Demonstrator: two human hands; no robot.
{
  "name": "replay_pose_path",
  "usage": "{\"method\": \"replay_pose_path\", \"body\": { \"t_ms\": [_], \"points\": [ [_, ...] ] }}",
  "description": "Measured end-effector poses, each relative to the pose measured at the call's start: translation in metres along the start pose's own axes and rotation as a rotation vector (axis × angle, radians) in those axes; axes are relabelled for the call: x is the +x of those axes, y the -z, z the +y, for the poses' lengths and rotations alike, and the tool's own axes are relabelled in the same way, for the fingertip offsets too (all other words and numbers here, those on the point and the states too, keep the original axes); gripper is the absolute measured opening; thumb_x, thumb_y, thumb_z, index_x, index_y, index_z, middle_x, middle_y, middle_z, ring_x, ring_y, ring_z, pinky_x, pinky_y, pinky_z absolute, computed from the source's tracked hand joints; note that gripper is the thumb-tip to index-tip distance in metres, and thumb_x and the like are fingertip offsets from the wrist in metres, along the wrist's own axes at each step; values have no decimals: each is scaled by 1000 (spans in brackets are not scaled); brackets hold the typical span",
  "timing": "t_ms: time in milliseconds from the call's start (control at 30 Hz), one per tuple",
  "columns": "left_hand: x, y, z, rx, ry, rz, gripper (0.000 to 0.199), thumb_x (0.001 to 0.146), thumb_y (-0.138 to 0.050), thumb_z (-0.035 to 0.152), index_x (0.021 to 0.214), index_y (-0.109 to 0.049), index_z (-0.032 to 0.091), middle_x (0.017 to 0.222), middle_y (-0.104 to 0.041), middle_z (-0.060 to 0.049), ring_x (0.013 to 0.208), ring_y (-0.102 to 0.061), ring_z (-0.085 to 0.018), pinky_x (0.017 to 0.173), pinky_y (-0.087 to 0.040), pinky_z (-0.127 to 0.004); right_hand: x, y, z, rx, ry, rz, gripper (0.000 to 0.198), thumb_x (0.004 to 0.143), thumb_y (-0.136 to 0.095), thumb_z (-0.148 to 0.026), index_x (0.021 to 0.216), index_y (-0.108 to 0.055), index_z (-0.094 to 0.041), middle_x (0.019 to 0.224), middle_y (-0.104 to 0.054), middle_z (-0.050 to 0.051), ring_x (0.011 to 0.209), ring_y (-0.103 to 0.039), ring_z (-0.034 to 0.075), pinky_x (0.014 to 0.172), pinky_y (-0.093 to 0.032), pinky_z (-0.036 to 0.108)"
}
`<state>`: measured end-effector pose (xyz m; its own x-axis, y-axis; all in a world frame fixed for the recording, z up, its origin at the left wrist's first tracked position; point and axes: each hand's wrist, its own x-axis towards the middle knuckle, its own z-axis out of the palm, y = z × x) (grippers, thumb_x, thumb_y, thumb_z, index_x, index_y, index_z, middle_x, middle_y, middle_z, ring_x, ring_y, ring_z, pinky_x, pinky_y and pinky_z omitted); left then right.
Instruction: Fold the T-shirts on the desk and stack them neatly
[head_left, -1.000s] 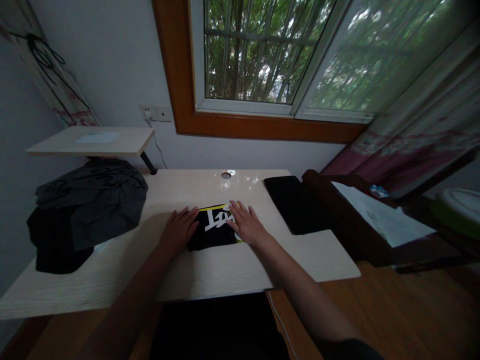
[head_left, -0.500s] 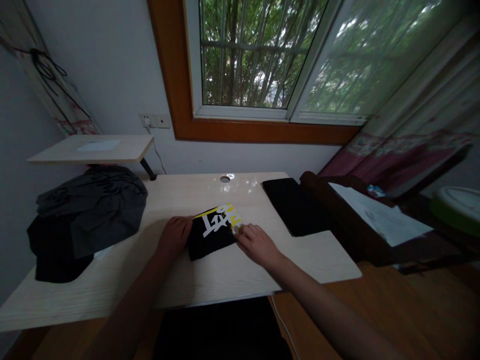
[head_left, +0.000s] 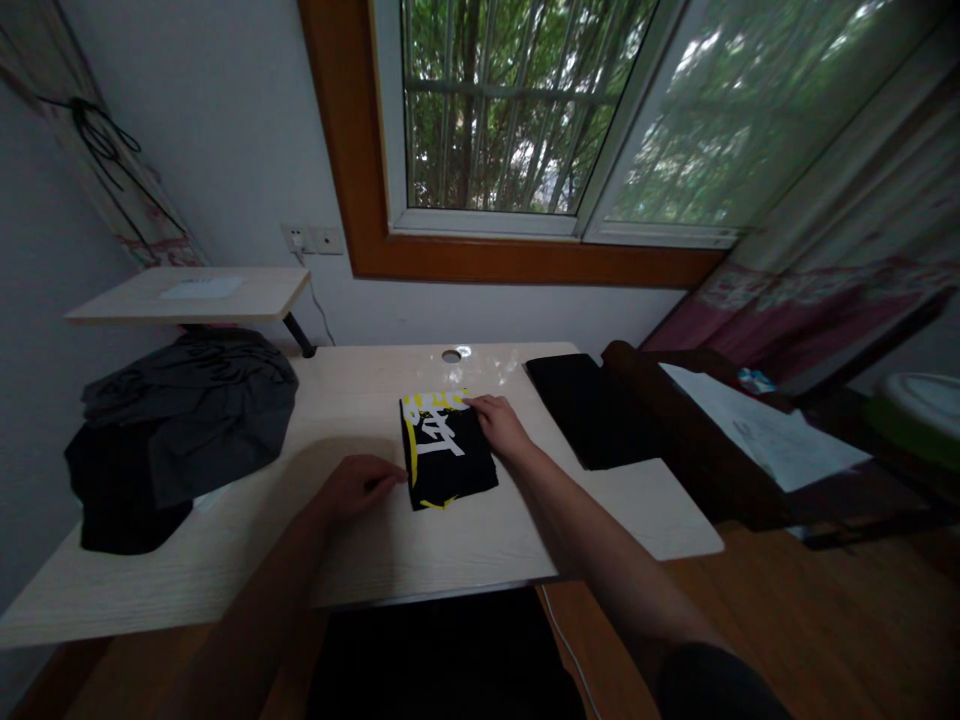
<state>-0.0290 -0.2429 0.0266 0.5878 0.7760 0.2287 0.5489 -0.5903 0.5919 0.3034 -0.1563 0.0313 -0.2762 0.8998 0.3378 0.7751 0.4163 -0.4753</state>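
Note:
A folded black T-shirt [head_left: 469,452] with a white and yellow print lies flat on the pale wooden desk [head_left: 360,570]. My left hand [head_left: 360,487] is at its left edge, thumb and fingers brought together on the fabric near the lower corner. At the upper right corner, my right hand [head_left: 501,425] has its fingers curled over the cloth, the thumb mostly hidden. A strip of yellow shows along the shirt's left side and at its bottom edge.
A heap of dark grey and black clothes [head_left: 202,415] sits at the desk's left, under a small raised shelf [head_left: 262,290]. Right of the shirt lies a flat black folded cloth [head_left: 589,410]. Beyond the desk's right side is a dark brown piece of furniture [head_left: 697,440] bearing a white sheet [head_left: 757,425].
The T-shirt has turned on the desk and now sits squarer, slightly to the right. My right hand has gone up to its far corner; my left hand has slid down the left edge.

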Motion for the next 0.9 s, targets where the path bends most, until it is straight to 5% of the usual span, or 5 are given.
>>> {"method": "replay_pose_path", "body": {
  "t_ms": [233, 400, 633, 900],
  "points": [
    [7, -3, -4, 146, -6, 195, 34, 100, -51, 28, 130, -68, 29, 121, -75, -6, 109, -68, -21, 100, -53, -41, -10, -8, 1, 122, 22, -13, 42, 105, -45, -42, 142, -61, -31, 144, -63, 6, 133, -55, 26, 116, -41, 50],
    [14, -5, -1, 238, -86, 145, 44, 100, -50, 26, 144, -58, 32, 147, -60, -4, 133, -55, -23, 115, -44, -49, -37, 2, 6, 83, 162, -80, 50, 102, -53, -46, 148, -56, -27, 158, -48, 10, 143, -46, 28, 118, -40, 51],
    [17, -10, -3, 245, -14, 148, 39, 101, -51, 30, 137, -64, 34, 139, -67, -2, 131, -57, -24, 112, -47, -52, -62, 11, 0, -87, 236, -72, 53, 101, -57, -43, 152, -50, -29, 159, -45, 13, 144, -45, 30, 115, -43, 55],
    [17, -12, -7, 275, 70, 176, 41, 102, -48, 32, 140, -62, 30, 137, -68, -3, 131, -55, -25, 114, -45, -52, -64, 9, -4, -90, 166, -42, 48, 104, -51, -44, 148, -54, -26, 153, -53, 11, 141, -48, 27, 117, -42, 51]
  ]
}}
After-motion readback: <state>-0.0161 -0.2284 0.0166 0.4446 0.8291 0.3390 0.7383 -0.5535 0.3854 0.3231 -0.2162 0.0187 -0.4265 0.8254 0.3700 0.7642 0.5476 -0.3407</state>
